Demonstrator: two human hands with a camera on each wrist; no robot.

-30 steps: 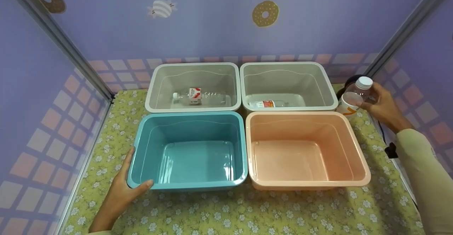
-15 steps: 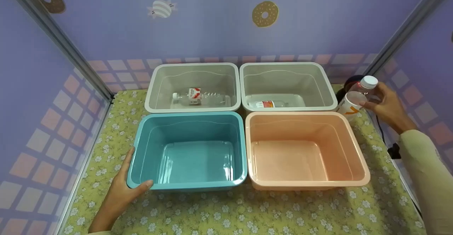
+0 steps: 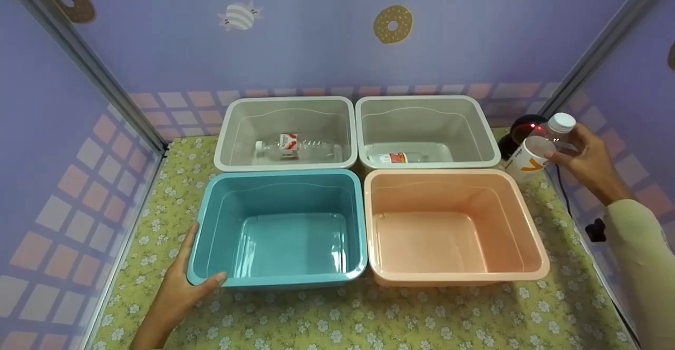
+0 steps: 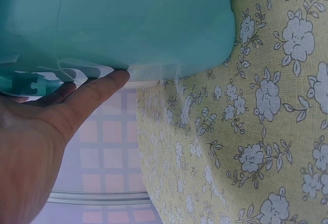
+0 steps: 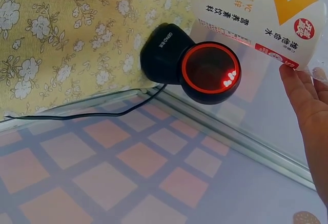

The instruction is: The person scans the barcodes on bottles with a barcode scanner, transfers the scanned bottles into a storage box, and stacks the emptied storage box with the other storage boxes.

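My right hand grips a clear plastic bottle near its white-capped top. The bottle tilts with its cap to the right, beyond the peach tub. Its white label with an orange V faces a black scanner with a glowing red ring, beside the wall. At the teal tub's front left corner rests my left hand, thumb at the front rim and fingers along the outer side. In the left wrist view, straight fingers touch that tub's wall below the rim.
The peach tub stands right of the teal one. Behind them are two light grey tubs, the left holding a clear bottle, the right another bottle. A black cable runs along the right wall.
My right hand has moved a little right with the bottle, which leans further. Red light now shows on the scanner in the head view. My left hand stays at the teal tub's corner.
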